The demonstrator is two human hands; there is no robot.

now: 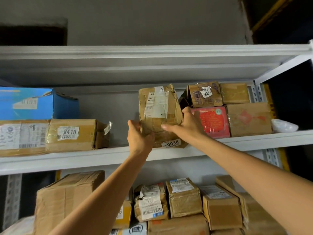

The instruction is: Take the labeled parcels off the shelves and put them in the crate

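Note:
A tall brown cardboard parcel (pixel 160 109) with a white shipping label and a tag reading 0038 stands on the middle shelf (pixel 108 155). My left hand (pixel 138 138) grips its lower left edge. My right hand (pixel 186 123) holds its right side, with the thumb across the front and the fingers curled round the right edge. Other labeled parcels sit on the same shelf: a flat brown box tagged 0410 (pixel 71 134) at the left, and a small box marked 0829 (pixel 204 94) at the upper right. No crate is in view.
A blue box (pixel 33 103) lies on the flat boxes at the left. A red box (pixel 213 122) and brown boxes (pixel 249 118) stand right of the held parcel. Several labeled parcels (pixel 184 197) fill the lower shelf. An upper shelf board (pixel 152 53) hangs overhead.

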